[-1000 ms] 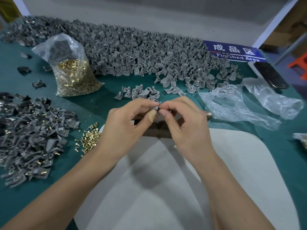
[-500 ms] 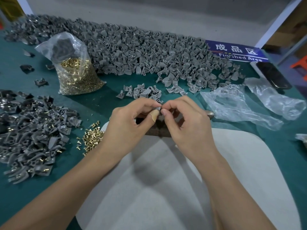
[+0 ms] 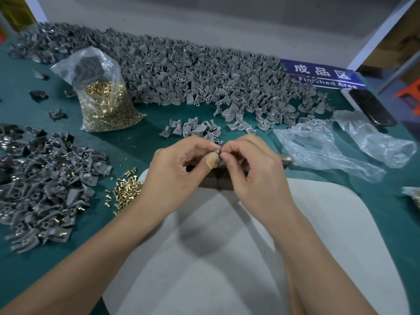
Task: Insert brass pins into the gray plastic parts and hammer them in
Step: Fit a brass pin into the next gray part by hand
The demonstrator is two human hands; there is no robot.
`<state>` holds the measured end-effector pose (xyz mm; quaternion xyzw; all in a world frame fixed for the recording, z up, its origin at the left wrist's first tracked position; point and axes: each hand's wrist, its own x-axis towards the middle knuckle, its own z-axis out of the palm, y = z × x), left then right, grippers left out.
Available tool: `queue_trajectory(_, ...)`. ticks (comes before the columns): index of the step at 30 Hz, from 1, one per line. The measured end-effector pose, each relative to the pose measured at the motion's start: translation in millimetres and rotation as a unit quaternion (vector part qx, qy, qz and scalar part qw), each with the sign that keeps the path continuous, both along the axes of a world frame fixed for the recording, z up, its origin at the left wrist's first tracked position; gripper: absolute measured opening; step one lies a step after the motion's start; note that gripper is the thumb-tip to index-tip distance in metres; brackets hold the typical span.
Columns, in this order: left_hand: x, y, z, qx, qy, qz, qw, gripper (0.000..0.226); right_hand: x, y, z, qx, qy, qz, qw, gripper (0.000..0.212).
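My left hand (image 3: 179,171) and my right hand (image 3: 256,176) meet fingertip to fingertip above the table's middle, pinching one small gray plastic part (image 3: 218,150) between them. A bandage wraps my left thumb. Whether a brass pin sits in my right fingers is hidden. Loose brass pins (image 3: 127,192) lie just left of my left wrist. A hammer (image 3: 285,159) lies under my hands, mostly covered. A small cluster of gray parts (image 3: 195,129) sits just beyond my fingers.
A clear bag of brass pins (image 3: 106,105) stands at back left. A long heap of gray parts (image 3: 193,73) runs along the back. Parts with pins (image 3: 45,185) are piled at left. Empty plastic bags (image 3: 329,144), a phone (image 3: 372,108), a blue sign (image 3: 322,75) and a white board (image 3: 318,223) are also here.
Both hands stay pinched together on the gray part with only slight finger shifts. The view has moved a little.
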<state>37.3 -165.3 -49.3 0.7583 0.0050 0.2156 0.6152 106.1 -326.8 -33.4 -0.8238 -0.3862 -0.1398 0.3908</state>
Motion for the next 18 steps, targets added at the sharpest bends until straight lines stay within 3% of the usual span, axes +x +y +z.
queue_trajectory(10, -0.1, 2.3, -1.0, 0.017, -0.013, 0.010, 1.000, 0.015, -2.1, 2.9, 0.1, -0.005, 0.017, -0.017, 1.000, 0.003)
queue_trajectory(18, 0.9, 0.8, 5.0, -0.029, -0.023, 0.006, 0.999, 0.015, -5.2, 3.9, 2.4, 0.071, 0.047, -0.017, 0.996, 0.005)
